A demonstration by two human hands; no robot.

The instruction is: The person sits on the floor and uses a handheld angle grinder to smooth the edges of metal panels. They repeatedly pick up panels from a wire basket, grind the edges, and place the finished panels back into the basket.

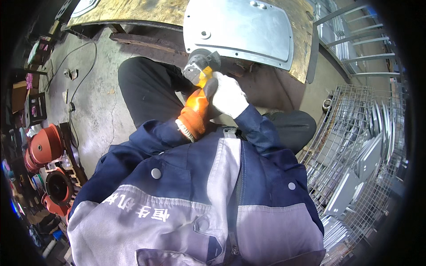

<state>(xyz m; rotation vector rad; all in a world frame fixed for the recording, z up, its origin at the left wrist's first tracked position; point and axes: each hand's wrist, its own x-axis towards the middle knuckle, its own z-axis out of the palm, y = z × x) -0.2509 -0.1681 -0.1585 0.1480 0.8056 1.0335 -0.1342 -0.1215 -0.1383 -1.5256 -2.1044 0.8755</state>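
Note:
In front of my lap is an angle grinder point(205, 75) with a yellow body and a dark, dusty head. My left hand point(195, 111), in an orange glove with a dark tip, is closed round its body. My right hand point(228, 95) wears a white glove and is closed against the tool's right side, next to the left glove's fingers. Beyond the tool's head, a pale grey metal panel point(242, 33) with rounded corners, small edge holes and a raised middle lies flat on a wooden bench point(146, 9). The head overlaps the panel's near edge in view; I cannot tell whether they touch.
Wire-mesh crate point(339, 106) at right holds several metal plates point(355, 177). Behind it stands a metal rack point(361, 57). Orange-red round parts point(46, 144) fill the left side. A dark cable point(91, 66) crosses the concrete floor point(104, 102). My knees flank the tool under the bench edge.

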